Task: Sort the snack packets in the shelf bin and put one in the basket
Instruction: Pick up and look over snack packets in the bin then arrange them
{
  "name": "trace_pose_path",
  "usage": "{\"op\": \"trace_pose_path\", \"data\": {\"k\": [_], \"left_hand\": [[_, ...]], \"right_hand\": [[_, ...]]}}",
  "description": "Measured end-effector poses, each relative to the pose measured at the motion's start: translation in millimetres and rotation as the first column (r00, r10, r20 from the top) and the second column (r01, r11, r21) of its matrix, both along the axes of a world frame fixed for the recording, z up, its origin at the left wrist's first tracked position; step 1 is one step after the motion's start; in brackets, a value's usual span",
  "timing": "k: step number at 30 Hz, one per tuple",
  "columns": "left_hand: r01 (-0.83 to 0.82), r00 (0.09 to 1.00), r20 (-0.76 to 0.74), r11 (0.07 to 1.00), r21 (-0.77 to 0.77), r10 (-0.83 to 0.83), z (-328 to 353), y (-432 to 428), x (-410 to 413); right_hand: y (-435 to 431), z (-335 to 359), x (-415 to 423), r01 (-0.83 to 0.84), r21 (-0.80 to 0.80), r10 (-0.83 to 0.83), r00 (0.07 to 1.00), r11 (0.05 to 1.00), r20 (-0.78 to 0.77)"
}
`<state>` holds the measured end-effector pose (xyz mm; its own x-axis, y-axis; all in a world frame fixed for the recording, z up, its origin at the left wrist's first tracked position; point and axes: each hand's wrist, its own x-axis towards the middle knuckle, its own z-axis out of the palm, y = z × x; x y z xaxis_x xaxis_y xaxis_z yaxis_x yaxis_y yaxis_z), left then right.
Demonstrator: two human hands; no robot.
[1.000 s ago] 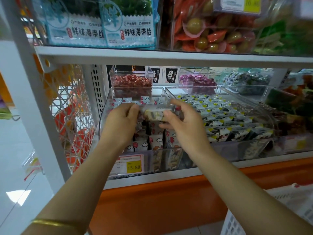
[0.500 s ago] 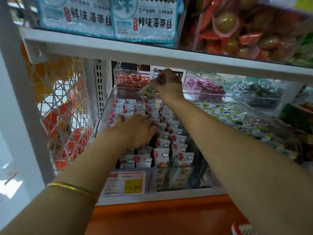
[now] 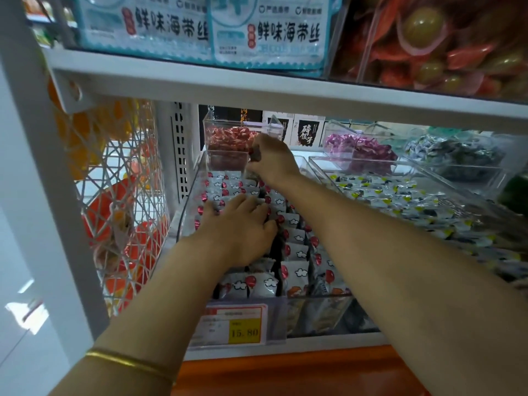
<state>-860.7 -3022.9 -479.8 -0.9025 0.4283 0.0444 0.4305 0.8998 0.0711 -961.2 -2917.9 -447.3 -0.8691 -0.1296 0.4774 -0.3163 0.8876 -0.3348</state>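
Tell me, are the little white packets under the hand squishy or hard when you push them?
Probably soft and light: the packets look like small crimped film pouches. Likely slippery, since they look shiny and stand loose in rows.

Shop — snack bins (image 3: 323, 178) on shelves (image 3: 257, 90), yellow price tag (image 3: 244, 331)

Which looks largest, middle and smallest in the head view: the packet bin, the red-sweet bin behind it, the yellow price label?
1. packet bin.
2. red-sweet bin, though farther away.
3. yellow price label, though nearest the camera.
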Motion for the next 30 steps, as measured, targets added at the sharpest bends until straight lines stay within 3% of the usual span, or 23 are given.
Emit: {"op": "trace_pose_path", "data": {"k": [2, 6, 7, 12, 16, 22, 30], "left_hand": [[-0.028, 0.999, 0.031, 0.998, 0.053, 0.026, 0.0, 0.1, 0.0], [-0.023, 0.998, 0.055, 0.999, 0.049, 0.02, 0.5, -0.7, 2.4], [-0.022, 0.998, 0.053, 0.998, 0.053, 0.019, 0.5, -1.0, 3.2], [-0.036, 0.999, 0.038, 0.994, 0.107, 0.032, 4.3, -2.7, 13.4], [-0.053, 0.998, 0.029, 0.994, 0.097, 0.05, 7.4, -4.4, 31.7], [-0.061, 0.998, 0.02, 0.997, 0.036, 0.06, 2.1, -4.6, 69.6], [-0.062, 0.998, -0.001, 0.998, 0.009, 0.062, -5.7, -9.5, 89.9]], "right_hand": [[-2.0, -8.4, -5.0, 0.027, 0.028, -0.027, 1.0, 0.999, 0.009], [-3.2, -16.5, -6.8, 0.081, 0.293, -0.112, 0.99, 0.953, 0.089], [-2.1, -15.1, -6.0, 0.088, 0.297, -0.123, 0.987, 0.951, 0.1], [12.2, 11.5, 15.4, 0.057, -0.019, -0.055, 0.992, 0.998, 0.112], [24.2, 22.5, 67.8, -0.048, -0.336, 0.087, 0.991, 0.941, 0.103], [43.5, 13.2, 154.8, -0.11, -0.412, 0.158, 0.984, 0.905, 0.083], [52.5, -4.8, 204.3, -0.055, -0.315, 0.086, 0.993, 0.947, 0.085]]}}
